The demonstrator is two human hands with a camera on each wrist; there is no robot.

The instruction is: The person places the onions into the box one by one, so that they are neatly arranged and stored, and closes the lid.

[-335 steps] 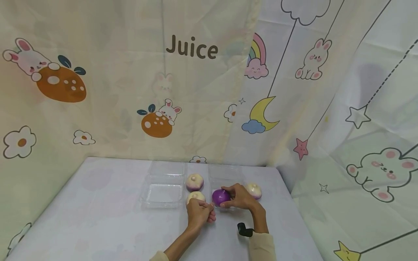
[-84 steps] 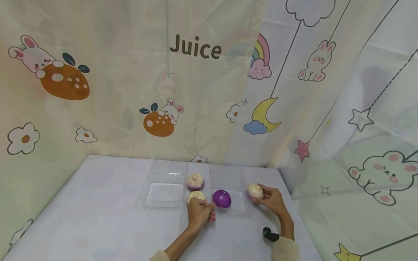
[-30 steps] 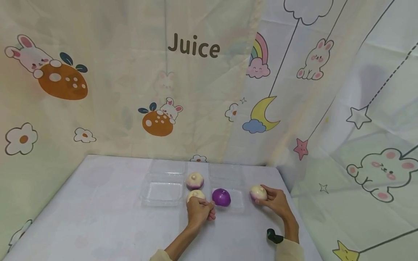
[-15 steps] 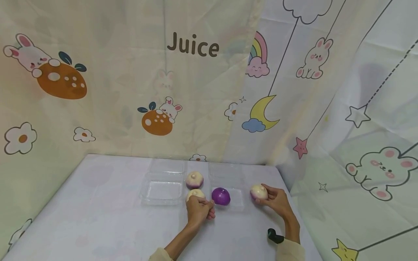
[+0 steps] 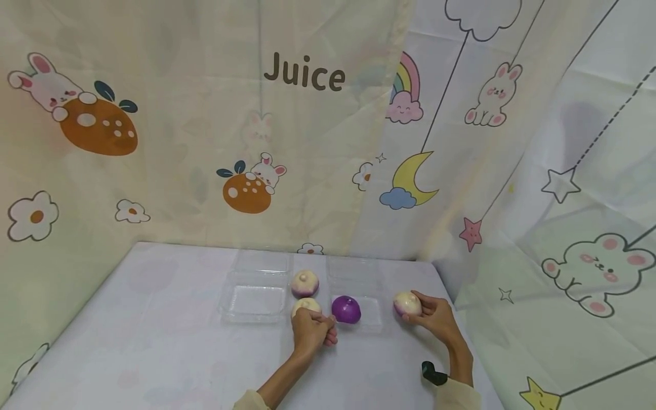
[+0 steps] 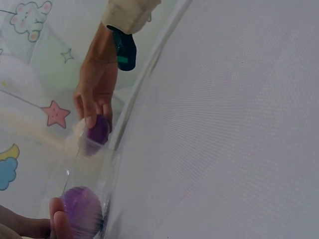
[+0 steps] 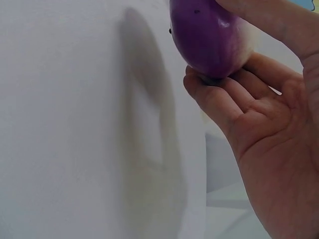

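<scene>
Cream-and-purple turnip (image 5: 407,304) held between thumb and fingers of the curled right hand (image 5: 435,316).
Left of that hand, a purple turnip (image 5: 346,310) in an open clear plastic box (image 5: 372,315); at the box's near left side, the left hand (image 5: 310,333), fingers bent, any grip on the edge impossible to tell. Just beyond the left hand, two more pale turnips (image 5: 305,285); to its left, a second clear box (image 5: 256,302).

Pale table (image 5: 169,341), cloth backdrop (image 5: 328,125) with "Juice" lettering (image 5: 304,72) and a faint, probably rabbit-shaped print (image 5: 259,126).
</scene>
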